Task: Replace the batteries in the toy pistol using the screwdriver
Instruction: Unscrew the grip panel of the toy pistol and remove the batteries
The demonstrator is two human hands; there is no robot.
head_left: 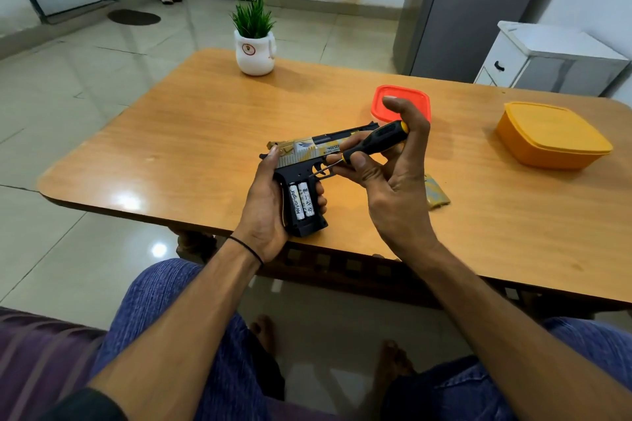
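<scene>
My left hand (265,205) grips the toy pistol (307,154) by its black grip, above the near edge of the wooden table (191,133). The pistol has a gold and grey slide and lies on its side. Its grip compartment is uncovered, and two white batteries (301,202) sit side by side inside. My right hand (386,174) holds a screwdriver (372,143) with a black and yellow handle. The thin metal tip points down-left, near the trigger guard just above the batteries. A small gold and grey piece (435,193), perhaps the compartment cover, lies on the table behind my right hand.
A red lidded box (403,101) and a larger orange lidded box (550,137) stand on the table's right half. A white pot with a green plant (254,44) stands at the far edge. My knees are under the table's near edge.
</scene>
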